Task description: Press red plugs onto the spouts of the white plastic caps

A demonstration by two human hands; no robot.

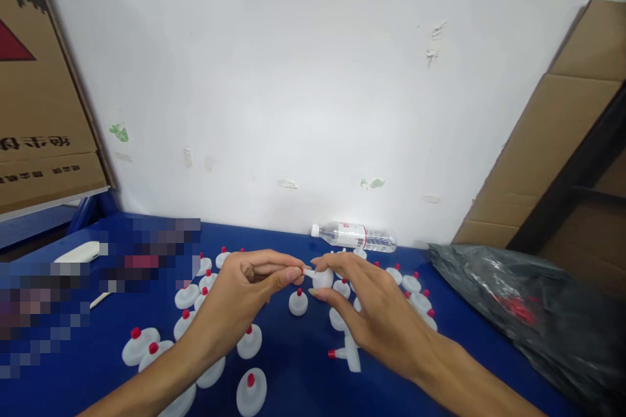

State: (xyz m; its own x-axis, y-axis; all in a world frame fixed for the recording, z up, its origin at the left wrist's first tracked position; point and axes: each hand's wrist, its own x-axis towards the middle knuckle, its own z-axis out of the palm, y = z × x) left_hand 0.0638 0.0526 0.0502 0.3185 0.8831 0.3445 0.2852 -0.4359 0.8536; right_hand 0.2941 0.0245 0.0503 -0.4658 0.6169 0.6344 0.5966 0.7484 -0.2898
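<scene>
Above the middle of the blue table, my right hand [364, 296] grips a small white squeeze bottle [323, 279] lying sideways, its thin nozzle pointing left. My left hand [259, 277] is closed in a pinch at the nozzle's tip, on a small red cap [302, 271] that the fingertips mostly hide. Just below the hands stands a white bottle with a red cap [298, 303]. Another red-capped bottle [353, 353] lies on its side under my right wrist. Several more capped bottles stand on both sides, partly covered by my forearms.
A clear plastic drink bottle [355, 236] lies along the white wall. At right, a dark plastic bag [482, 287] with red pieces inside rests before a cardboard sheet [542, 137]. A cardboard box [44, 91] stands at left. Pixelated patches hide part of the table's left side.
</scene>
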